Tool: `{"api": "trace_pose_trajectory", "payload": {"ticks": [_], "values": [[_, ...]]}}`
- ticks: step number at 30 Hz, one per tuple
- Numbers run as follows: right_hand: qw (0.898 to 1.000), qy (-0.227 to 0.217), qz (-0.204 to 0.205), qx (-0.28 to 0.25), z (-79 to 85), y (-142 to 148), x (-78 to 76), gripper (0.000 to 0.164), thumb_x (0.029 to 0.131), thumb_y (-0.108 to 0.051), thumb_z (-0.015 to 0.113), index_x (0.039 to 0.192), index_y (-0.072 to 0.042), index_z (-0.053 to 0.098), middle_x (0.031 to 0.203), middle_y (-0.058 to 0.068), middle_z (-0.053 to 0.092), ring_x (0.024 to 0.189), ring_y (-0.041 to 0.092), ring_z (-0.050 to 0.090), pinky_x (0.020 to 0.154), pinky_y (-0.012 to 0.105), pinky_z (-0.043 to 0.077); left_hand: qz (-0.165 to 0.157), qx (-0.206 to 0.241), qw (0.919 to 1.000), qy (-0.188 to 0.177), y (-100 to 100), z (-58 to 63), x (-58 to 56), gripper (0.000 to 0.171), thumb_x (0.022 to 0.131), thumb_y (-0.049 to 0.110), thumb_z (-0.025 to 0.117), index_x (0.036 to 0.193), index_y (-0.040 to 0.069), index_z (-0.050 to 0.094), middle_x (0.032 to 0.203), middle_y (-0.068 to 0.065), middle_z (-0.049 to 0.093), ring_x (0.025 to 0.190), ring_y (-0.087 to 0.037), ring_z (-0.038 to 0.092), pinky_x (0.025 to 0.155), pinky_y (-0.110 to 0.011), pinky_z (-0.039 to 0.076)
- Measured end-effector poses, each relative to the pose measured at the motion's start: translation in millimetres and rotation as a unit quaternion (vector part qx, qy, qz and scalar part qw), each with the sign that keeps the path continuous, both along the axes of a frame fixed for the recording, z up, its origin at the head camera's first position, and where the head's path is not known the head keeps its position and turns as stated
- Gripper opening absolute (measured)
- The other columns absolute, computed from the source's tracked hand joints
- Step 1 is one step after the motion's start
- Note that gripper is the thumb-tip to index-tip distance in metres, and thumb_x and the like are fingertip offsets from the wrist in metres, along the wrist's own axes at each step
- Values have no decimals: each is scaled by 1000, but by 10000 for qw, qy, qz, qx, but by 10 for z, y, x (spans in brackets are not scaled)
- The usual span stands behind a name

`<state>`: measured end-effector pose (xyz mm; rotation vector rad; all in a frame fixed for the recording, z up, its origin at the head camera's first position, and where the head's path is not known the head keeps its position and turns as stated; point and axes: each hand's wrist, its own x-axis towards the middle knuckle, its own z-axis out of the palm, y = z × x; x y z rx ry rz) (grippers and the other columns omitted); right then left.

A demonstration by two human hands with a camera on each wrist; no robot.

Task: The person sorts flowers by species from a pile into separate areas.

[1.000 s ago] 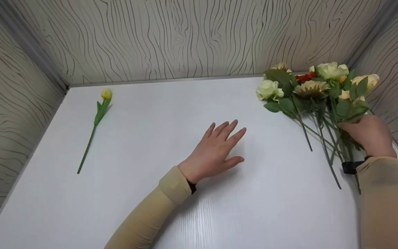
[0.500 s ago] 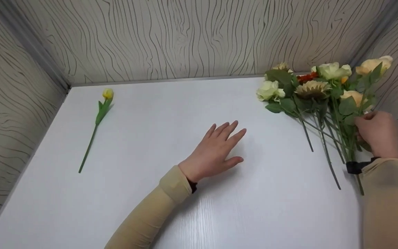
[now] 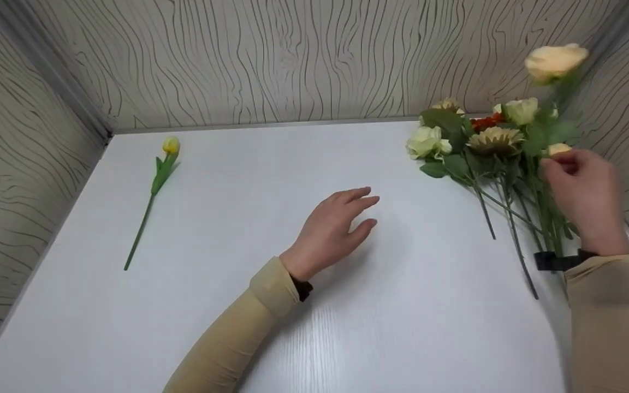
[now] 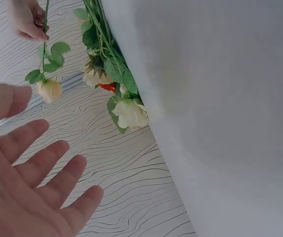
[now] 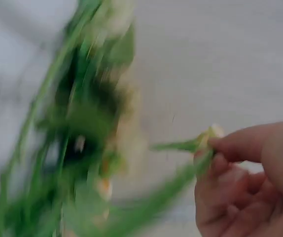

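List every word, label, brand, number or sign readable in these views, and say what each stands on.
None: no text can be read in any view.
Peach flower and yellow tulip: no lettering visible.
White table: no lettering visible.
Walls: dark wavy lines, a pattern rather than writing.
Black band at the right wrist: no readable marking.
The right wrist view is too blurred to read any small print.

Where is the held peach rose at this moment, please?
In the head view, the peach rose is at the upper right, held by the right hand; its bloom appears above the flower pile.
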<state>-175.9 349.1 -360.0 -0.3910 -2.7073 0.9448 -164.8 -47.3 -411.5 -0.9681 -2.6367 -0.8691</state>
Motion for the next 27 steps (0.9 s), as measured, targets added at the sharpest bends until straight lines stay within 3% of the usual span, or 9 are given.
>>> {"api": "trace_pose_trajectory", "payload": {"ticks": [2, 4, 8, 10, 13, 16, 19, 27], "values": [[9966, -10, 603, -553, 7, -290, -37, 57, 103, -51, 53, 134, -3, 58, 113, 12, 59, 87, 22, 55, 61, 26, 49, 170, 698, 9970, -303, -46, 38, -16, 32, 105, 25, 60, 136, 16, 67, 140, 2, 61, 131, -14, 54, 107, -31, 44], [9872, 51, 1202, -1048, -9, -639, -63, 52, 101, -51, 58, 129, -7, 60, 111, 10, 62, 88, 21, 58, 65, 25, 51, 323, 1444, 9866, -689, -93, 81, -33, 27, 105, 24, 60, 129, 18, 71, 129, 8, 66, 123, -9, 57, 103, -28, 46], [9588, 198, 2319, -1629, -64, -1371, -62, 37, 102, -39, 65, 120, -6, 64, 103, 11, 66, 82, 25, 61, 65, 25, 54, 451, 2833, 9479, -1389, -167, 148, -82, 23, 104, 26, 64, 121, 17, 75, 115, 13, 70, 107, -6, 63, 94, -30, 51], [9454, 228, 2790, -1669, -97, -1680, -39, 32, 102, -34, 66, 117, -6, 65, 99, 11, 67, 79, 27, 60, 63, 26, 54, 488, 3281, 9299, -1589, -190, 167, -109, 22, 102, 29, 66, 118, 18, 76, 111, 12, 71, 101, -9, 64, 89, -33, 53], [9333, 312, 3260, -1471, -152, -2015, 19, 24, 102, -31, 67, 112, -9, 67, 93, 7, 66, 77, 27, 58, 61, 28, 51, 604, 3719, 9086, -1804, -210, 180, -138, 20, 100, 33, 70, 114, 20, 77, 108, 9, 72, 98, -13, 65, 84, -35, 53], [9272, 421, 3484, -1311, -205, -2193, 72, 19, 101, -27, 69, 109, -10, 67, 90, 4, 65, 75, 22, 57, 62, 30, 49, 704, 3932, 8961, -1936, -219, 183, -158, 19, 98, 33, 73, 110, 19, 76, 105, 5, 72, 96, -15, 64, 82, -35, 52], [9232, 459, 3581, -1315, -237, -2269, 91, 15, 100, -22, 71, 108, -10, 66, 89, 3, 64, 75, 20, 57, 63, 29, 48, 733, 4011, 8899, -2047, -228, 187, -164, 17, 97, 31, 74, 108, 18, 75, 103, 2, 71, 94, -17, 63, 80, -35, 50], [9133, 179, 3725, -1638, -304, -2342, 60, 15, 99, -24, 71, 107, -12, 66, 89, 5, 65, 76, 25, 60, 63, 30, 50, 824, 3923, 8943, -1987, -264, 200, -159, 13, 98, 28, 71, 105, 18, 75, 99, 1, 69, 91, -17, 60, 74, -32, 48]]}}
